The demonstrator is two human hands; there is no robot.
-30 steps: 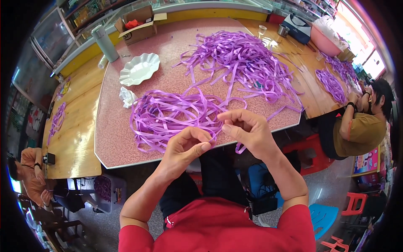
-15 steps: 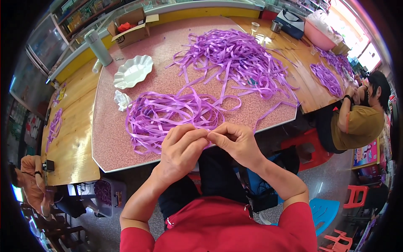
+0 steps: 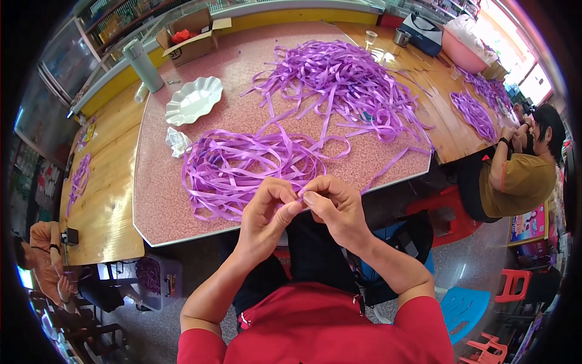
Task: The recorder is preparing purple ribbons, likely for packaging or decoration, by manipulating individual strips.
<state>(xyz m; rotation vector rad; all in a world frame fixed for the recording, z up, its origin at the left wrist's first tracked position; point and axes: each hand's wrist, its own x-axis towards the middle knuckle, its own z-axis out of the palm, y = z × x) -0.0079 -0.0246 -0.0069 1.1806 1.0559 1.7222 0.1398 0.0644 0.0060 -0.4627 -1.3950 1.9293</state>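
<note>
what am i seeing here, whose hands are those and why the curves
No machine here: these are one person's bare left hand and right hand, seen from a wide fisheye camera worn on that person's head, looking down, so straight edges bend. The right fingers pinch a bit of shiny purple ribbon; whether the left ones grip it is hard to tell. On the pink speckled tabletop lie a nearer purple ribbon heap, a bigger heap behind, and a white scalloped dish.
</note>
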